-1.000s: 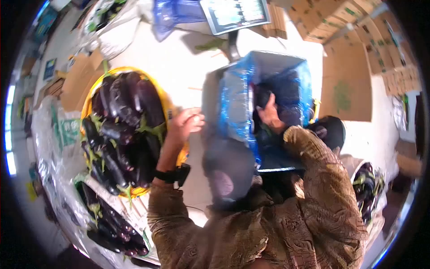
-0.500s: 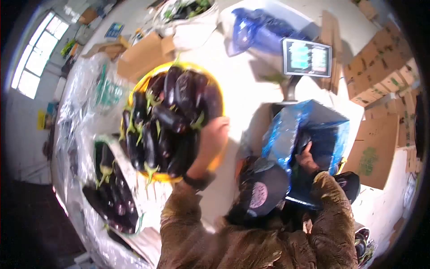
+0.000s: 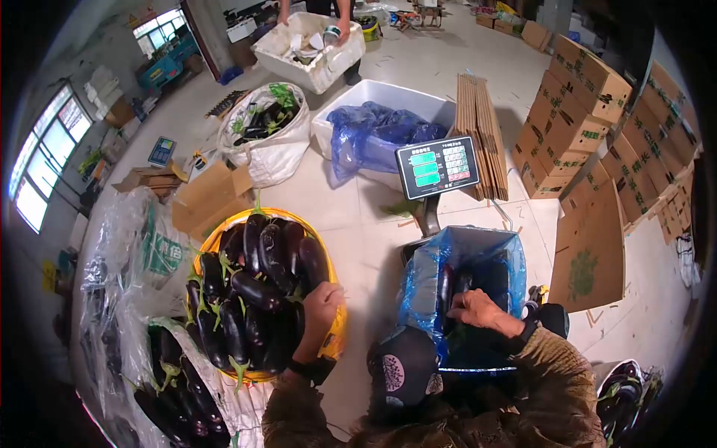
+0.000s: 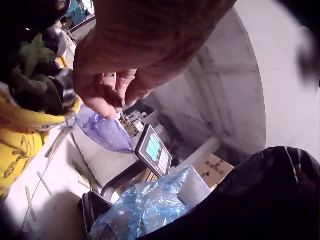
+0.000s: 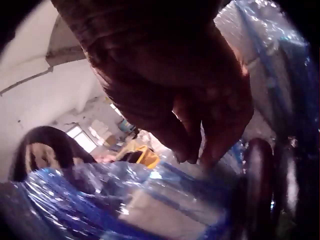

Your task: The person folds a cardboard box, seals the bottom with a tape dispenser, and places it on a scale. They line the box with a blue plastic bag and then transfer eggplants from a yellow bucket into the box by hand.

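Inside a box lined with blue plastic (image 3: 418, 291), dark eggplants (image 3: 446, 284) lie along the left side. My right hand (image 3: 482, 310) hovers at the box opening, close over them, its fingers loosely bent and nothing between them. In the right wrist view, an eggplant (image 5: 259, 185) stands just beside the fingertips. My left hand (image 3: 323, 306) is at the right rim of a yellow basket (image 3: 337, 328) heaped with eggplants (image 3: 258, 291). The left wrist view shows the left fingers (image 4: 95, 97) loosely curled, with nothing visible in them.
A scale display (image 3: 438, 166) rises behind the box. More eggplants (image 3: 175, 396) lie at lower left. A white sack (image 3: 276, 160), a white tub with blue plastic (image 3: 328, 123), flat cardboard (image 3: 482, 134) and stacked cartons (image 3: 567, 119) stand around. Another person holds a foam crate (image 3: 321, 71).
My right hand has come up from the eggplants deep in the box. The left hand has moved to the basket's edge. My view has tilted up, showing more of the room.
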A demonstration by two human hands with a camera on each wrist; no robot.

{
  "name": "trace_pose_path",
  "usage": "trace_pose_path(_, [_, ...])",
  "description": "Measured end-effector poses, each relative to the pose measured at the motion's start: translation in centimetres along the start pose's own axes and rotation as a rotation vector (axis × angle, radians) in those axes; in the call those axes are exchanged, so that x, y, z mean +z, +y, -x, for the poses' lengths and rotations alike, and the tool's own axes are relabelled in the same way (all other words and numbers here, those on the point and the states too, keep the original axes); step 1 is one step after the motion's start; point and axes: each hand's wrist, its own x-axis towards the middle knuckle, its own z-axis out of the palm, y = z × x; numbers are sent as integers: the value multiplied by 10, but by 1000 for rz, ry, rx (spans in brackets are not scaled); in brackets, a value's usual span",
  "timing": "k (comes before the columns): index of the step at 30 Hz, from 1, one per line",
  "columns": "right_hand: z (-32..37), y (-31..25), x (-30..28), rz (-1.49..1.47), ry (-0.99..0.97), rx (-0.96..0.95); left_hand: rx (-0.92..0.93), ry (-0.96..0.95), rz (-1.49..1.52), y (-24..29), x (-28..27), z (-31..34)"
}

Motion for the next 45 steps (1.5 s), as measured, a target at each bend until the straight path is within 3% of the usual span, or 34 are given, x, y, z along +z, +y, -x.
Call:
trace_pose_path(2, [14,-17,-17,-283,-96,88,-70,-85,13,29,4,-6])
trace_pose_path(3, [18,-13,-9,-551,-92,22,-114,-110,-82,42,8,-12])
trace_pose_path(6, [26,-18,4,-629,-206,56,-108,-131,-101,40,25,-22])
trace_pose_path(10, [45,-26,-10,-410,-244,-129,69,-83,-100,40,45,-18])
trace_pose_path(12, [51,-16,-22,-278,-222,-303,118,-230,-189,22,42,-14])
trace_pose_path(13, [53,-12,-29,-273,-244,-302,166,-335,-290,13,38,-13])
trace_pose_path(14, [59,-17,-42,-287,-230,-271,27,-347,-238,9,38,-8])
trace_pose_path(17, [78,-27,-62,-370,-195,-224,-6,-339,-197,6,38,4])
trace_pose_path(20, [89,-30,-60,-422,-185,-220,144,-363,-224,-13,36,8])
trace_pose_path(24, [86,-29,-43,-392,-276,-247,51,-464,-156,-39,35,-1])
trace_pose_path(26, [84,-29,-32,-410,-319,-279,644,-392,-438,-53,39,-19])
trace_pose_path(27, [83,-34,-32,-415,-328,-290,145,-514,-391,-10,41,-24])
trace_pose_path(29, [80,-34,-25,-400,-320,-366,208,-521,-250,8,45,-46])
trace_pose_path(31, [80,-44,-33,-330,-390,-352,147,-544,-254,12,45,-72])
trace_pose_path(32, [81,-48,-37,-121,-374,-407,143,-542,-257,14,46,-87])
trace_pose_path(33, [82,-51,-38,85,-360,-455,52,-571,-182,15,49,-101])
trace_pose_path(37, [73,-33,-1,252,-725,-429,-264,-574,-29,30,60,-148])
trace_pose_path(38, [75,-33,7,219,-608,-430,-275,-574,-30,29,61,-158])
trace_pose_path(39, [71,-29,5,164,-615,-529,-281,-580,-13,29,60,-164])
trace_pose_path(41, [69,-35,-8,181,-619,-540,-294,-581,9,23,54,-174])
trace_pose_path(43, [70,-11,16,32,-533,-586,15,-626,-445,13,42,-176])
trace_pose_path(44, [69,2,42,7,-519,-602,22,-629,-455,7,38,-172])
trace_pose_path(45, [66,-3,45,-24,-501,-620,-106,-555,-336,1,33,-164])
